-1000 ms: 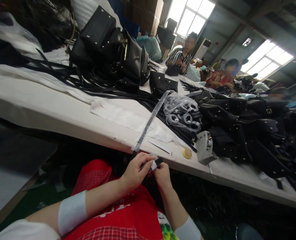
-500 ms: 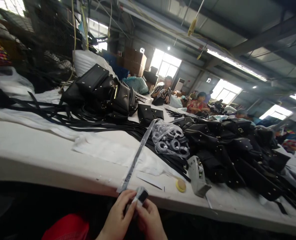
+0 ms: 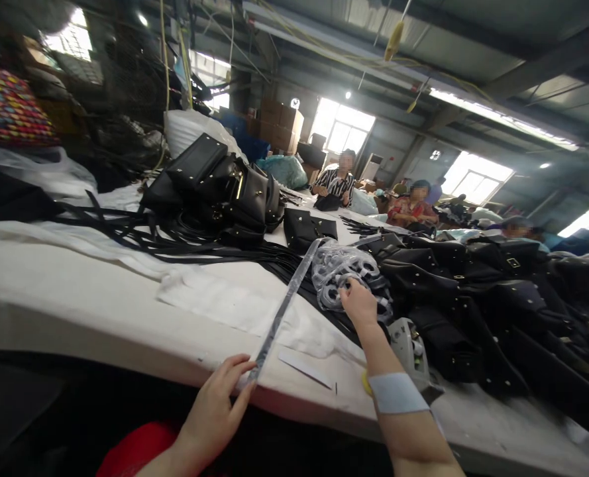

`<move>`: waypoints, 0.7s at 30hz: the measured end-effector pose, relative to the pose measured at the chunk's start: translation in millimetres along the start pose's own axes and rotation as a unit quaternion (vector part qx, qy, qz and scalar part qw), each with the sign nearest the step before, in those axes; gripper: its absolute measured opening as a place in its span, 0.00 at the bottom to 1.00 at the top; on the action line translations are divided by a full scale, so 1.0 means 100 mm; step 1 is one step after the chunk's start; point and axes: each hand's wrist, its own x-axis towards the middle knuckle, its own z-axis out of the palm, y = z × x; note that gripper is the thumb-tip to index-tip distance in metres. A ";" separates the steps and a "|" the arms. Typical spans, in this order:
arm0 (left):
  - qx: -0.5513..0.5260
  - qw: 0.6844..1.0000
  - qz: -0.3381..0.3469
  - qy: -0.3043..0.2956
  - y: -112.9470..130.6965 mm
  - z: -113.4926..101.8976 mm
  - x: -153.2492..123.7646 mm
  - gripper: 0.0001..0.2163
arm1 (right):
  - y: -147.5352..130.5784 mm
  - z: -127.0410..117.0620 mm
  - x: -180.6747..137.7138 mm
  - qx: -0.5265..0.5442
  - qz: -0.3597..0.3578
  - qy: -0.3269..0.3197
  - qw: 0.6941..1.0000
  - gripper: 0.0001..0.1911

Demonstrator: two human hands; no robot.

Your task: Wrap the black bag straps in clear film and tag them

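A long dark strap (image 3: 289,298) in clear plastic film runs from the heap of coils down to the table's front edge. My left hand (image 3: 217,401) is at its near end, thumb and forefinger closed around it. My right hand (image 3: 360,303) reaches over the table to a heap of rolled straps (image 3: 330,268) in clear plastic. Its fingers are bent around one coil at the front of the heap; the fingertips are partly hidden. A pale band (image 3: 398,392) circles my right forearm.
Black bags (image 3: 247,199) and loose black straps (image 3: 214,252) lie behind on the white-covered table (image 3: 100,298). More black bags (image 3: 473,291) are piled right. A tape dispenser (image 3: 408,348) and yellow roll (image 3: 366,382) sit by my right arm, a white strip (image 3: 304,369) between. Co-workers (image 3: 336,182) sit across.
My hands were together at the table edge around a small roll. My right hand has moved forward and right to the heap of coils; my left stays near the strap's end.
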 end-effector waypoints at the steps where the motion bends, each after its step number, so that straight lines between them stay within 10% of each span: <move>1: 0.023 1.000 -0.013 -0.016 -0.03 -0.02 0.05 0.15 | -0.05 0.05 0.03 0.024 -0.017 -0.004 1.000 0.16; 9: 0.025 0.938 -0.248 -0.242 -0.40 -0.11 0.20 0.25 | -0.24 0.76 -0.91 0.243 -0.082 -0.202 0.945 0.11; 16: -0.212 0.906 -0.243 -0.273 -0.29 0.27 0.10 0.35 | -0.28 0.91 -1.20 0.339 -0.013 -0.253 0.906 0.12; 21: -0.271 0.898 -0.150 -0.312 0.22 -0.13 -0.04 0.29 | -0.40 0.83 -0.99 0.418 0.051 -0.258 0.870 0.23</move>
